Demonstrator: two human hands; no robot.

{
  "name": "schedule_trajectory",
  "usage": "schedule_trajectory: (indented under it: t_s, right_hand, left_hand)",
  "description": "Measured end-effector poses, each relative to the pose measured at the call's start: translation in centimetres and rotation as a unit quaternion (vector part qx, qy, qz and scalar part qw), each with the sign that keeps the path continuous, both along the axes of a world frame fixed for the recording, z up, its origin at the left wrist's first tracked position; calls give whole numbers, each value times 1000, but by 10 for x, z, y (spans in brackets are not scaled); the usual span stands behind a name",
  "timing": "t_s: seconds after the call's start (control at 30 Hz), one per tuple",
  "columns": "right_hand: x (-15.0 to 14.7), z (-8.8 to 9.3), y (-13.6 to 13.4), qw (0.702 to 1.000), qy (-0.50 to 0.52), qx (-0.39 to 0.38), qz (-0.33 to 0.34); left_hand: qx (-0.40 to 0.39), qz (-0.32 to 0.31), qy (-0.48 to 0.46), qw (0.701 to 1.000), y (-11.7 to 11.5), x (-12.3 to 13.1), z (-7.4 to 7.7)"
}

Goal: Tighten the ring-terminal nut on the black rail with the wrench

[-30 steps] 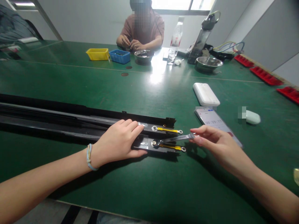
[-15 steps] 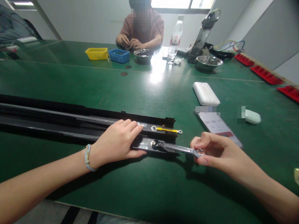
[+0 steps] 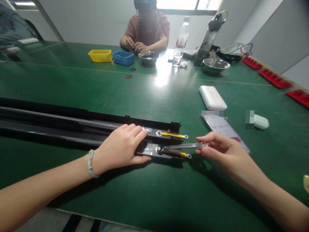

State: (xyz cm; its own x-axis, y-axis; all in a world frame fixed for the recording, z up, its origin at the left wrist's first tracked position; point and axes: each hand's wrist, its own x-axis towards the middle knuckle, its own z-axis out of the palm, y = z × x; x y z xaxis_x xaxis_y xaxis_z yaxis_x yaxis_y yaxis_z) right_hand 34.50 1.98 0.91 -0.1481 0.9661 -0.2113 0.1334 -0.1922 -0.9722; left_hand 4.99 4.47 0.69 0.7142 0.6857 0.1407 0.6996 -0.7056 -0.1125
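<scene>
Black rails [image 3: 60,129] nr counter [image 3: 125,93] front edge; L hand [image 3: 124,145] grip clamped over them, R hand [image 3: 220,148] grip clamped on wrench [image 3: 181,146] end, other end on nr rail.

The green table [image 3: 140,96] bears long black rails [image 3: 79,137], a phone [image 3: 220,125], a white block [image 3: 212,98] and a blue bin [image 3: 123,60].

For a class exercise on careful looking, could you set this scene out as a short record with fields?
Left grip: rests across two long black rails
Right grip: holds one end of a wrench
Wrench head: over a fastener on the nearer rail
Yellow leads: ring-ended, one at each rail
Beyond right grip: phone showing a timer
Containers: yellow bin, blue bin, two steel bowls
Opposite: person at the green table
</scene>
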Motion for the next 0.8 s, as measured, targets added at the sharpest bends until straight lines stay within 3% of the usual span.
schedule_trajectory:
  t_s: [0.13, 0.33, 0.8]
  right_hand:
    - [-3, -10, 1, 998, 33, -8, -58]
    - [-4, -12, 1, 997, 51, -18, -59]
    - [-4, 13, -7, 995, -68, 17, 72]
  left_hand:
    - [2, 0, 1, 1000, -2, 0, 1]
    - [-1, 3, 2, 1000, -2, -1, 2]
    - [-1, 4, -1, 1000, -2, -5, 4]
